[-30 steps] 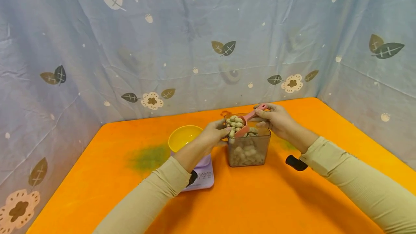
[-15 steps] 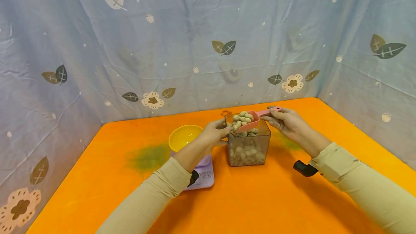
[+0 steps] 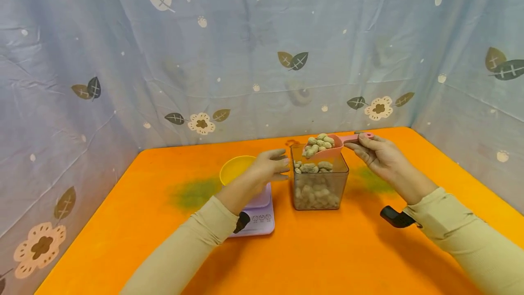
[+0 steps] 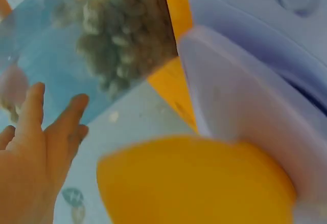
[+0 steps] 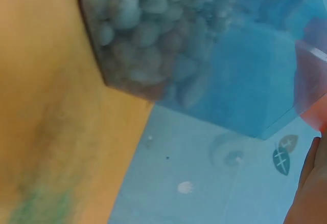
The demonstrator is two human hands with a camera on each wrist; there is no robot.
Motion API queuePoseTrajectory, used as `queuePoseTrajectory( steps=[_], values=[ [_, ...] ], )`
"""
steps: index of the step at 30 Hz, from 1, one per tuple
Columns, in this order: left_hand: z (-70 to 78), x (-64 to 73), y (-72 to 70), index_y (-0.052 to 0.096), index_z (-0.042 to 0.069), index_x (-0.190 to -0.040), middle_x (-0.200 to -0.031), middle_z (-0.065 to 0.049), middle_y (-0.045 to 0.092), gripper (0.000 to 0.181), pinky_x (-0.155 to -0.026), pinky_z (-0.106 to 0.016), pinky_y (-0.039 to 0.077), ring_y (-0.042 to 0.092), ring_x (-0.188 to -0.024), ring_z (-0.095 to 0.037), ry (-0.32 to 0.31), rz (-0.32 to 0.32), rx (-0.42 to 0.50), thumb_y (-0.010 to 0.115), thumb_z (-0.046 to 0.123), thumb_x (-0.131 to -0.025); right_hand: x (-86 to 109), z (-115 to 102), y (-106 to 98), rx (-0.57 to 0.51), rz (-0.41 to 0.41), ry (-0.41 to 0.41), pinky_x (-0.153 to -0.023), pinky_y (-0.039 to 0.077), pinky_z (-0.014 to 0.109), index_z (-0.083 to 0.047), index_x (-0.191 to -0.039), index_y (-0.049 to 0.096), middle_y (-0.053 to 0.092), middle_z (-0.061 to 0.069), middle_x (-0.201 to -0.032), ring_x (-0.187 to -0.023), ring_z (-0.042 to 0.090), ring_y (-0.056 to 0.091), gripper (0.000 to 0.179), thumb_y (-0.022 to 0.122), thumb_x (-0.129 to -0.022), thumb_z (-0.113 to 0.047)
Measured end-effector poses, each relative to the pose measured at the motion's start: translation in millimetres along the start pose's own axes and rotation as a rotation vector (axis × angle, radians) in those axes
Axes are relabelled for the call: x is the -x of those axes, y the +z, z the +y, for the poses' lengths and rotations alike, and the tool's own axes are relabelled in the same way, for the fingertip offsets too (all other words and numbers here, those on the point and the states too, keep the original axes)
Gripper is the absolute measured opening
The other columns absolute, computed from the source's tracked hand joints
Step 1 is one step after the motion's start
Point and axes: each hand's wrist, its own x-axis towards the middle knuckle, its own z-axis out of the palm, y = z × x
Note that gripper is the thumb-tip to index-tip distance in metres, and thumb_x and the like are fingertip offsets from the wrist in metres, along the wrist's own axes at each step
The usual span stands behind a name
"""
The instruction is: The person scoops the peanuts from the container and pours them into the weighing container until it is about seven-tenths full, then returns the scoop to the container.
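In the head view my right hand [image 3: 382, 158] pinches the handle of a pink scoop [image 3: 336, 145]. Heaped with unshelled peanuts [image 3: 321, 142], the scoop is held over the rim of a clear, dark-tinted square container [image 3: 320, 190]. More peanuts lie inside that container. My left hand [image 3: 268, 170] is just left of the container, fingers extended and apart from it, holding nothing. Below and behind the left forearm are a yellow bowl [image 3: 235, 167] and a lilac kitchen scale [image 3: 262, 226], partly hidden by it. The left wrist view shows the spread left fingers [image 4: 69, 114] beside the container wall.
An orange cloth [image 3: 327, 254] covers the table. Behind and on both sides hangs a pale blue curtain [image 3: 254, 35] with leaf and flower prints. Black wrist-camera mounts [image 3: 396, 217] stick out below the sleeves.
My right hand has lifted the loaded scoop up and rightward out of the container's peanuts. The left hand has let go of the container's left edge. The head view has turned slightly left.
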Motion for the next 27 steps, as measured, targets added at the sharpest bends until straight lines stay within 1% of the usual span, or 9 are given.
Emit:
queuePoseTrajectory(
  steps=[4,6,9,11,14,17,21,24,27],
  values=[
    [6.2,13.6,-19.6,0.026,-0.009,-0.149,-0.148,-0.029,0.035,0.052,-0.103,-0.049,0.043,0.043,-0.130,-0.043,0.046,0.012,0.017,0.044,-0.003,-0.101,-0.7,0.8,8.8,-0.001,0.012,0.004,-0.077,0.058,0.028,0.007,-0.099,0.057,0.066,0.025,-0.096,-0.088,0.034,0.070,0.016,0.043,-0.100,0.000],
    [10.4,22.1,-31.9,0.026,-0.008,-0.149,-0.148,-0.028,0.035,0.052,-0.104,-0.049,0.042,0.043,-0.130,-0.042,0.072,0.029,0.000,0.044,-0.003,-0.101,-2.3,2.4,14.3,-0.009,0.013,0.006,-0.079,0.058,0.028,0.006,-0.101,0.056,0.066,0.025,-0.097,-0.089,0.034,0.070,0.015,0.043,-0.100,-0.001],
    [16.1,33.3,-50.6,0.026,-0.006,-0.150,-0.149,-0.026,0.036,0.052,-0.105,-0.048,0.042,0.043,-0.131,-0.040,0.098,0.070,-0.036,0.044,-0.002,-0.101,-5.4,5.4,22.8,-0.013,0.014,0.004,-0.078,0.058,0.028,0.006,-0.102,0.056,0.066,0.025,-0.097,-0.089,0.035,0.070,0.015,0.044,-0.100,-0.001],
    [18.8,39.6,-62.0,0.027,-0.004,-0.150,-0.149,-0.024,0.037,0.053,-0.106,-0.047,0.042,0.043,-0.132,-0.038,0.104,0.109,-0.060,0.046,-0.001,-0.101,-7.2,7.9,28.4,-0.002,0.013,0.006,-0.077,0.058,0.027,0.006,-0.102,0.057,0.066,0.025,-0.096,-0.089,0.034,0.070,0.015,0.044,-0.100,-0.001],
    [20.9,47.3,-75.1,0.029,-0.002,-0.151,-0.149,-0.022,0.039,0.054,-0.107,-0.046,0.040,0.042,-0.133,-0.036,0.108,0.171,-0.116,0.048,0.000,-0.101,-10.2,11.5,35.0,0.003,0.010,0.010,-0.075,0.058,0.026,0.006,-0.102,0.057,0.067,0.025,-0.093,-0.089,0.033,0.070,0.015,0.044,-0.101,-0.002],
    [19.6,54.0,-85.5,0.028,-0.001,-0.151,-0.150,-0.021,0.038,0.055,-0.111,-0.045,0.036,0.039,-0.135,-0.036,0.116,0.220,-0.202,0.048,0.000,-0.100,-13.9,15.6,41.1,0.001,0.017,0.015,-0.074,0.058,0.026,0.005,-0.103,0.055,0.067,0.024,-0.093,-0.087,0.032,0.071,0.014,0.045,-0.100,-0.003],
    [13.3,60.6,-96.1,0.025,-0.003,-0.151,-0.152,-0.023,0.033,0.056,-0.115,-0.045,0.027,0.030,-0.140,-0.038,0.116,0.274,-0.306,0.046,-0.001,-0.100,-20.4,21.8,48.2,0.009,0.044,0.011,-0.069,0.058,0.025,0.006,-0.101,0.055,0.067,0.024,-0.091,-0.084,0.031,0.071,0.013,0.046,-0.100,-0.002],
    [6.5,62.9,-101.8,0.023,-0.004,-0.152,-0.154,-0.024,0.029,0.057,-0.116,-0.048,0.024,0.025,-0.142,-0.039,0.089,0.304,-0.334,0.047,-0.001,-0.100,-24.9,26.8,52.3,0.024,0.060,0.009,-0.067,0.058,0.024,0.006,-0.102,0.054,0.067,0.023,-0.090,-0.081,0.030,0.072,0.011,0.046,-0.099,-0.001],
    [-0.7,62.7,-107.1,0.021,-0.005,-0.152,-0.154,-0.025,0.026,0.059,-0.114,-0.049,0.027,0.026,-0.140,-0.041,0.052,0.311,-0.345,0.048,-0.001,-0.099,-28.8,31.6,55.6,0.028,0.067,0.013,-0.067,0.059,0.024,0.005,-0.106,0.050,0.068,0.023,-0.091,-0.080,0.030,0.072,0.010,0.047,-0.099,-0.001]
  ],
)
